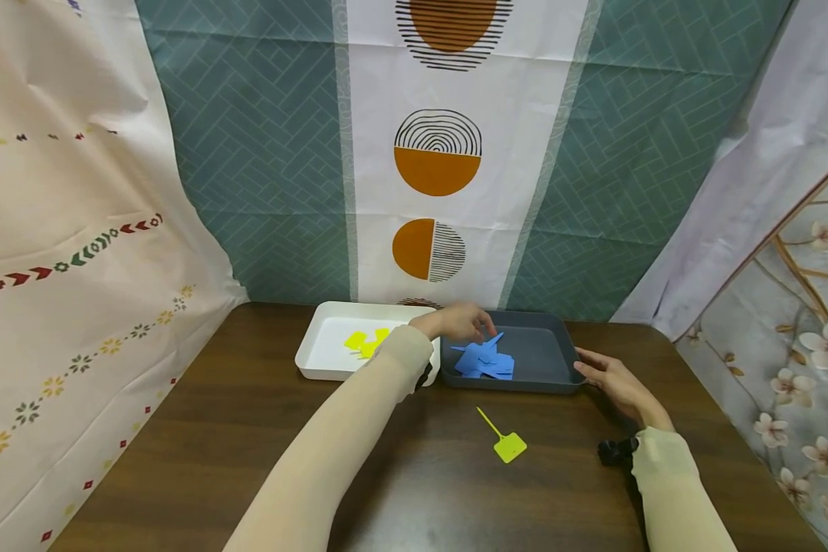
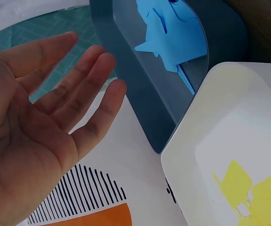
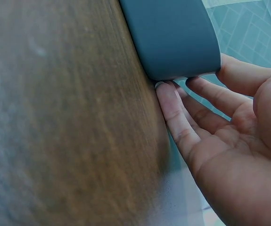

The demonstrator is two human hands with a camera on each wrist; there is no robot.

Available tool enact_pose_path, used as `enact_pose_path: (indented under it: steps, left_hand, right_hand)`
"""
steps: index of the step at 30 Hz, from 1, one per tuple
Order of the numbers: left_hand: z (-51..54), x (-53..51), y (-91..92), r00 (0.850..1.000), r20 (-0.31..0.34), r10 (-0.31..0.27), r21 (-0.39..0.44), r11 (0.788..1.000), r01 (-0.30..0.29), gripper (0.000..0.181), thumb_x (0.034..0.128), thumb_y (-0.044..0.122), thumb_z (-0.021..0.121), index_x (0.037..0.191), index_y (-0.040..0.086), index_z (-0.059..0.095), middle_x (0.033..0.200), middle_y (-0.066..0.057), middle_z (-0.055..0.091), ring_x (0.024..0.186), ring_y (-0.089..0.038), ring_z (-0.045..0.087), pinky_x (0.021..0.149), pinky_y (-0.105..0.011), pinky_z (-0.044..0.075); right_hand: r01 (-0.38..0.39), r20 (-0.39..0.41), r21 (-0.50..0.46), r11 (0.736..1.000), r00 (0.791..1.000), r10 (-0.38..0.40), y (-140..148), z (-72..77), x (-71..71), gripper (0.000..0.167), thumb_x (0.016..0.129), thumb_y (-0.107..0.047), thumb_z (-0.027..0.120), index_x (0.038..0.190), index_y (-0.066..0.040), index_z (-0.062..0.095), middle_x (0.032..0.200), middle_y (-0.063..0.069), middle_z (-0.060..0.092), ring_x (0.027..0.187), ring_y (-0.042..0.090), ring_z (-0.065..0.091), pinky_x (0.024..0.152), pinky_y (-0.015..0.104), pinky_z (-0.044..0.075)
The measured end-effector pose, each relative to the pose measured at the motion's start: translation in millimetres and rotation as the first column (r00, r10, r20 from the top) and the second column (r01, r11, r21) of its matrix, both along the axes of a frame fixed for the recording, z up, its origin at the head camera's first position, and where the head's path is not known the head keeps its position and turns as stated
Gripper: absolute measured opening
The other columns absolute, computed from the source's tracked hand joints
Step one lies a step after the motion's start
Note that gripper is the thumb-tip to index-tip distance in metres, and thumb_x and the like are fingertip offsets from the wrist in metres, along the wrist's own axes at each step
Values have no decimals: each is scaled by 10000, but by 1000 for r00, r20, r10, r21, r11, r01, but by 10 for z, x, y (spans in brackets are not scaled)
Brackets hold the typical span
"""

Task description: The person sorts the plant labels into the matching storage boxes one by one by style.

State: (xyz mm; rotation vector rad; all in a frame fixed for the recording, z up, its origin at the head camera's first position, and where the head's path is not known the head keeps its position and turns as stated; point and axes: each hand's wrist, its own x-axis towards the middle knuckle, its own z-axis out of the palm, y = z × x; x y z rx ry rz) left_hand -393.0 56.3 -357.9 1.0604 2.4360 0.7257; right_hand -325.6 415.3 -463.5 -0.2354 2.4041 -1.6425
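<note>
My left hand (image 1: 461, 322) is above the left part of a dark grey tray (image 1: 541, 360), over a heap of blue plant labels (image 1: 484, 360). In the left wrist view its fingers are spread and loosely bent, with nothing held. My right hand (image 1: 617, 383) touches the tray's right end. The right wrist view shows its fairly straight fingers against the tray's end wall (image 3: 177, 37), low near the table, with the thumb side higher up. On the table in front lies a single yellow plant label (image 1: 510, 446), its thin stem pointing away to the left.
A white tray (image 1: 307, 356) stands left of the grey one, their ends meeting. Several yellow plant labels (image 1: 367, 342) lie inside it, partly behind my left forearm. Patterned cloths hang behind the brown wooden table (image 1: 248, 429) and at both sides.
</note>
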Motion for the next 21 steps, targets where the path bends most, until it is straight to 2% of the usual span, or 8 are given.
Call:
enact_pose_path:
  steps: [5,10,15,21]
  left_hand:
    - [6,21,-20,1000,23,1,22,1000,-1,269,1025,24,608,1278,45,696,1215,-170,719,1136,-324,670,854,-269,528]
    - [2,66,-34,1000,23,2,39,999,-2,269,1037,47,602,1283,79,705,1245,-162,719,1106,-263,676,864,-272,531]
    - [16,146,-37,1000,12,-3,44,999,2,277,1046,78,604,1298,117,710,1194,-81,746,1067,-198,678,879,-277,528]
    - [5,250,-8,1000,15,-14,86,996,13,275,1054,102,606,1309,119,704,1189,-62,738,1091,-242,684,871,-271,529]
  right_hand:
    - [-4,7,8,1000,1000,4,4,3,-1,738,1099,-319,542,1632,44,184,1674,315,156,1518,470,213,930,123,429]
    - [-2,13,5,1000,1000,2,3,-2,-9,729,1101,-307,540,1633,41,184,1673,319,153,1516,472,213,918,115,431]
    - [-5,8,11,1000,1000,5,4,4,-9,736,1099,-316,542,1633,42,182,1673,318,149,1518,477,205,912,110,430]
    - [-7,2,20,1000,1000,7,13,8,-3,740,1097,-328,545,1633,38,190,1671,316,163,1509,461,226,915,114,439]
